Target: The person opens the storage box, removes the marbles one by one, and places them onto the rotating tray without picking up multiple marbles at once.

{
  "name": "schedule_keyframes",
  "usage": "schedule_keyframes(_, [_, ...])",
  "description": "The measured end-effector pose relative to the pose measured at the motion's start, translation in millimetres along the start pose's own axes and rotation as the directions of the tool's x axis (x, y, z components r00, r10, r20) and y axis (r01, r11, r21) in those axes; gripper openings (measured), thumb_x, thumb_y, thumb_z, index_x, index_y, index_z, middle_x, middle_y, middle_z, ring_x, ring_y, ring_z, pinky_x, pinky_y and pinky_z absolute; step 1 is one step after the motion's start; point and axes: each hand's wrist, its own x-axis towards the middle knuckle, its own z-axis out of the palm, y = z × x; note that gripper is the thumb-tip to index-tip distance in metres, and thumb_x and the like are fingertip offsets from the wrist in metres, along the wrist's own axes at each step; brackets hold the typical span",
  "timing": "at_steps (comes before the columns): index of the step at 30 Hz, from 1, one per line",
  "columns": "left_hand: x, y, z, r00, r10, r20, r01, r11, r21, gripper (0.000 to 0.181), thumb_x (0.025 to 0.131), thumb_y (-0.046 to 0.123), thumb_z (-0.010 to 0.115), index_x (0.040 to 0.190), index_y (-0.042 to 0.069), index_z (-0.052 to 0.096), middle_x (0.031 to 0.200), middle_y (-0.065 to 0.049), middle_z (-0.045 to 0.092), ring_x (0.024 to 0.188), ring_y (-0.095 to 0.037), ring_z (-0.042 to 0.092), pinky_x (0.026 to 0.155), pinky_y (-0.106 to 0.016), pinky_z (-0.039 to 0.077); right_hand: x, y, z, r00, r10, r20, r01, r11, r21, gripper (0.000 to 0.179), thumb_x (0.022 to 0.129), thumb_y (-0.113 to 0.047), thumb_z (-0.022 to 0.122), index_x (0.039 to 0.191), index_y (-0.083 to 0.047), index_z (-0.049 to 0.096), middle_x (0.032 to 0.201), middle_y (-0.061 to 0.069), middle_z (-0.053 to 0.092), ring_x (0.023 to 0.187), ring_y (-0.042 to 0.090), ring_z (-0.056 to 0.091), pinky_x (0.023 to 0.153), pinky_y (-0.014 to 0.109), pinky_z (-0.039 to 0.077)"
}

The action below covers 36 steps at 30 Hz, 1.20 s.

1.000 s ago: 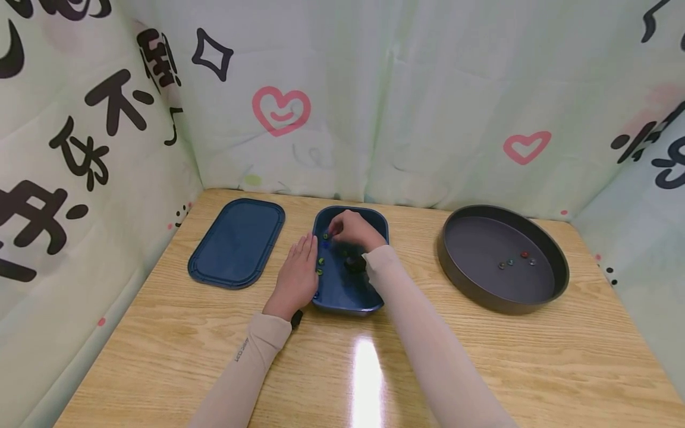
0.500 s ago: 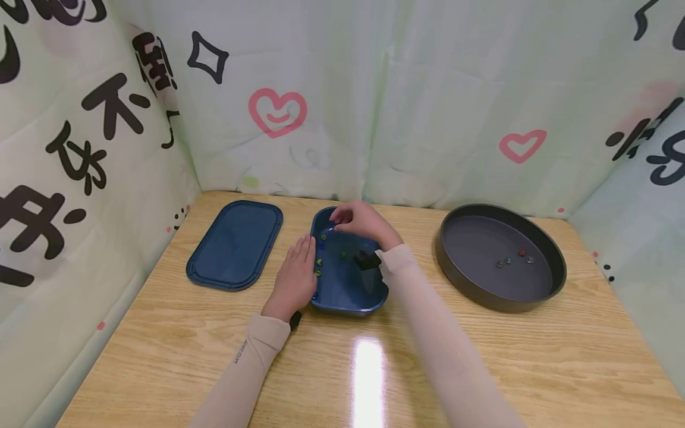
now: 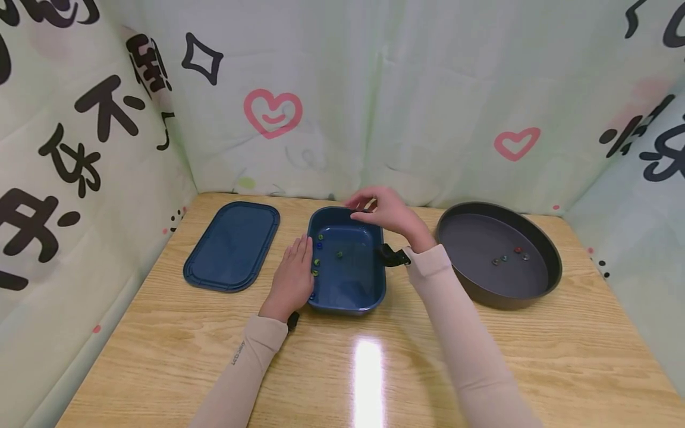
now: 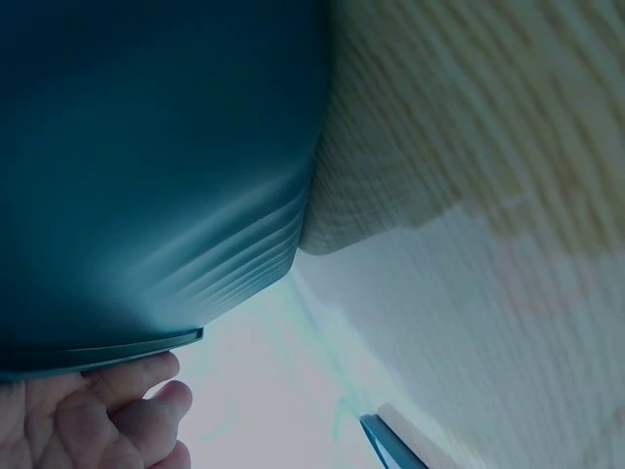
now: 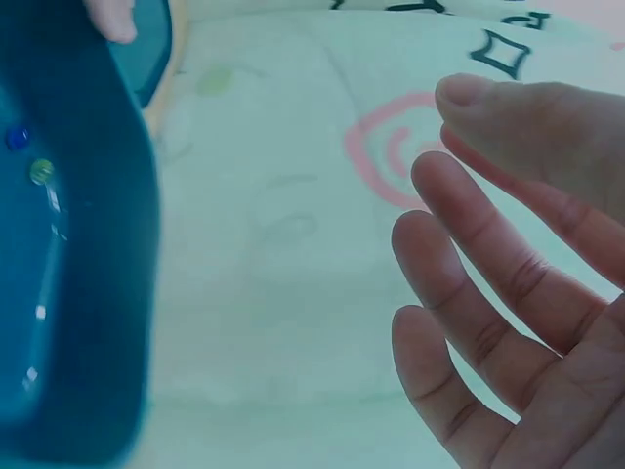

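Note:
In the head view my left hand (image 3: 291, 273) lies with straight fingers along the left wall of a deep blue plastic box (image 3: 355, 297). Its fingertips show just under the box rim in the left wrist view. My right hand (image 3: 387, 211) is raised over the box's far right corner. Thumb and index finger (image 5: 469, 147) come together in the right wrist view, the other fingers loosely bent; I cannot tell whether something small is between them. Glass marbles lie in the box, several along its left side, among them a blue marble (image 3: 319, 245), and a green marble (image 3: 339, 254) nearer the middle.
Left of the box lies a flat blue lid (image 3: 232, 246). A round dark pan (image 3: 481, 279) stands to the right, with several marbles in it, one a red marble (image 3: 517, 250). A printed curtain (image 3: 342, 119) hangs close behind the wooden table (image 3: 428, 368).
My right hand has risen from among the marbles at the box's left side and moved right, toward the far right corner. My left hand stays against the box.

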Motion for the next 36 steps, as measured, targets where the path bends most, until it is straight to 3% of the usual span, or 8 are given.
schedule_keyframes(9, [-1.0, -0.2, -1.7, 1.0, 0.006, 0.0, -0.006, 1.0, 0.005, 0.063, 0.095, 0.01, 0.044, 0.149, -0.002, 0.015, 0.157, -0.018, 0.014, 0.146, -0.03, 0.015, 0.12, -0.043, 0.015, -32.6, -3.2, -36.1, 0.991, 0.026, -0.13, -0.03, 0.999, -0.034, 0.023, 0.085, -0.006, 0.066, 0.108, -0.002, 0.067, 0.108, 0.016, 0.066, 0.093, 0.026, 0.058, 0.084, 0.041, 0.048])
schedule_keyframes(17, [-1.3, 0.2, -2.7, 1.0, 0.006, -0.002, -0.006, 1.0, 0.004, 0.063, 0.095, 0.011, 0.045, 0.149, -0.003, 0.015, 0.157, -0.018, 0.013, 0.146, -0.031, 0.016, 0.12, -0.043, 0.015, -62.6, 11.6, -66.4, 0.961, 0.076, -0.267, -0.105, 0.99, -0.094, 0.024, 0.084, -0.003, 0.066, 0.107, 0.001, 0.067, 0.107, 0.018, 0.065, 0.094, 0.027, 0.057, 0.085, 0.042, 0.046])
schedule_keyframes(21, [-1.3, 1.1, -2.6, 1.0, 0.001, 0.007, -0.001, 1.0, 0.003, 0.063, 0.095, 0.011, 0.045, 0.149, -0.003, 0.014, 0.157, -0.017, 0.013, 0.146, -0.03, 0.015, 0.12, -0.043, 0.014, -79.9, 23.9, -82.5, 0.943, 0.128, -0.308, -0.17, 0.979, -0.114, 0.023, 0.085, -0.007, 0.066, 0.108, -0.002, 0.067, 0.105, 0.015, 0.065, 0.09, 0.012, 0.055, 0.082, 0.03, 0.046])
schedule_keyframes(25, [-1.5, 1.4, -2.1, 1.0, -0.005, 0.016, 0.005, 1.0, 0.0, 0.063, 0.095, 0.011, 0.044, 0.149, -0.002, 0.014, 0.158, -0.017, 0.013, 0.146, -0.03, 0.015, 0.121, -0.043, 0.014, -96.3, 38.0, -97.9, 0.921, 0.161, -0.354, -0.218, 0.968, -0.125, 0.022, 0.085, -0.012, 0.068, 0.105, -0.005, 0.069, 0.095, -0.005, 0.066, 0.08, -0.006, 0.052, 0.074, 0.013, 0.044])
schedule_keyframes(29, [-1.7, 1.1, -1.9, 1.0, -0.003, 0.006, 0.003, 1.0, -0.003, 0.063, 0.095, 0.011, 0.044, 0.149, -0.002, 0.015, 0.158, -0.017, 0.014, 0.146, -0.03, 0.015, 0.12, -0.043, 0.014, -112.0, 50.8, -110.8, 0.904, 0.175, -0.391, -0.241, 0.962, -0.128, 0.021, 0.084, -0.014, 0.069, 0.103, -0.005, 0.069, 0.085, -0.027, 0.058, 0.076, -0.011, 0.051, 0.069, 0.006, 0.042])
schedule_keyframes(36, [-1.6, 0.6, -1.5, 1.0, -0.001, 0.002, 0.001, 1.0, -0.004, 0.063, 0.095, 0.01, 0.044, 0.149, -0.002, 0.014, 0.158, -0.017, 0.014, 0.146, -0.029, 0.015, 0.121, -0.042, 0.014, -132.3, 74.8, -125.3, 0.886, 0.237, -0.398, -0.306, 0.945, -0.119, 0.025, 0.084, -0.016, 0.069, 0.104, -0.001, 0.068, 0.078, -0.032, 0.055, 0.073, -0.011, 0.052, 0.066, 0.003, 0.042])
